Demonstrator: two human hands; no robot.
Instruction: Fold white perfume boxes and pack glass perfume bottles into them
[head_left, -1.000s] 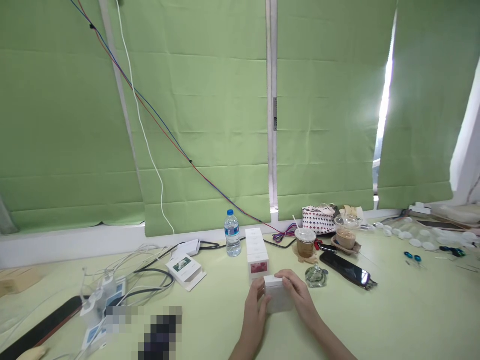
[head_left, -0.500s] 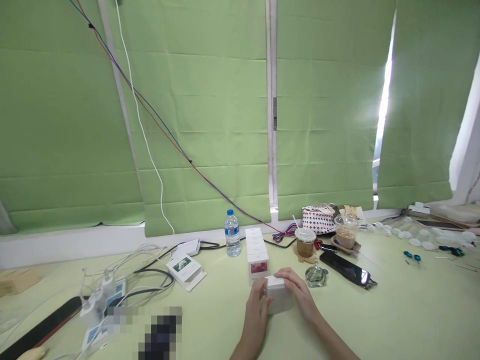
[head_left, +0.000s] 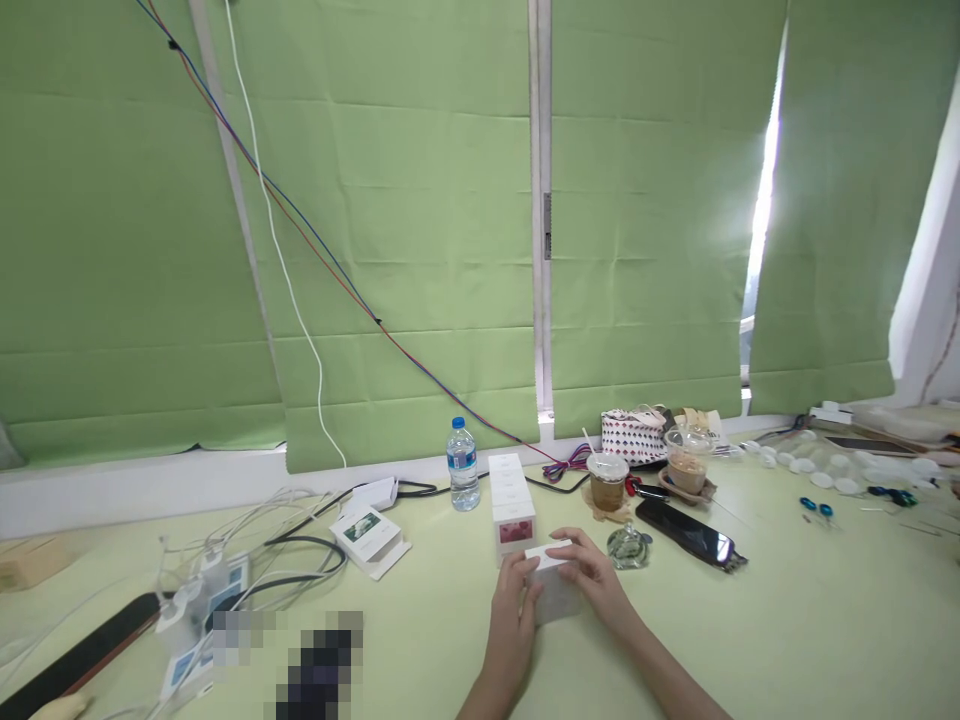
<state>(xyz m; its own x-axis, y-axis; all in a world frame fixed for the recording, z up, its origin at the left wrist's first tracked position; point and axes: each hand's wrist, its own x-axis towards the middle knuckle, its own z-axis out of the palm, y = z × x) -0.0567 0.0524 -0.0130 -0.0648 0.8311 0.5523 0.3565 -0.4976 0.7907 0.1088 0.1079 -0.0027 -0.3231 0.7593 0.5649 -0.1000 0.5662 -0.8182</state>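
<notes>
Between my two hands stands a small white box [head_left: 556, 598] on the pale green table. My left hand [head_left: 514, 600] grips its left side, thumb on the near face and fingers at the upper edge. My right hand [head_left: 596, 580] holds its right side, with fingers on the top and near the upper edge. Just beyond it a row of white boxes [head_left: 511, 492] runs away from me, the nearest one showing a dark red picture. An opened white carton [head_left: 370, 541] with a green picture lies to the left.
A water bottle [head_left: 463, 465] stands behind the row. To the right are a lidded drink cup [head_left: 607, 482], a glass ashtray-like dish [head_left: 628, 548], a black phone [head_left: 686, 533] and scissors [head_left: 816, 507]. Cables and a power strip [head_left: 180, 665] cover the left side.
My right fingers have shifted slightly along the top of the box, showing more of its upper face. Both hands stay on it, and the view has shifted a little.
</notes>
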